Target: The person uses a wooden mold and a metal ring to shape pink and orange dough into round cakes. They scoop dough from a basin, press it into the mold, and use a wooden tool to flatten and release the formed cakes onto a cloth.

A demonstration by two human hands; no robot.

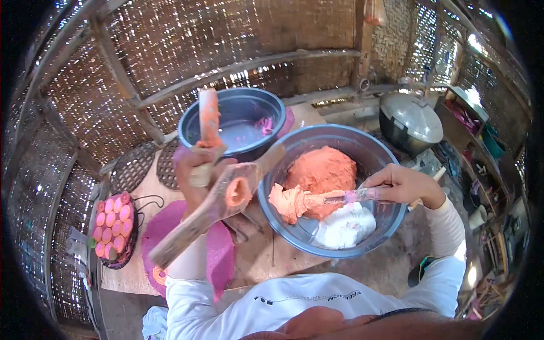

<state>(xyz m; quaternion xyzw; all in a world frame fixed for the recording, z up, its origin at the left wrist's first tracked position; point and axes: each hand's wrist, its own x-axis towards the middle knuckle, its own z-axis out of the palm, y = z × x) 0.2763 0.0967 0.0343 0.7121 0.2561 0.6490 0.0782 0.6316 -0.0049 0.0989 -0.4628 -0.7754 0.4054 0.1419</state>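
Observation:
My left hand (191,175) is wrapped round a pale tube (208,113) that stands upright and is smeared with orange dough. Across that hand lies a worn wooden board (190,233), with orange dough in its hole; whether tube and board are joined I cannot tell. My right hand (394,184) grips the handle of a flat spatula (354,196), whose far end carries a lump of orange dough (288,203). The spatula is over a large grey-blue basin (391,224). Inside the basin are a big orange dough mound (322,173) and a white bag or cloth (347,228).
Behind stands a second blue basin (235,97) with pink scraps. A purple-pink round mat (161,226) lies under my left arm, beside a rack of pink-and-orange rounds (113,224). At right are a lidded metal pot (411,124) and cluttered shelves (467,107). Woven walls enclose the place.

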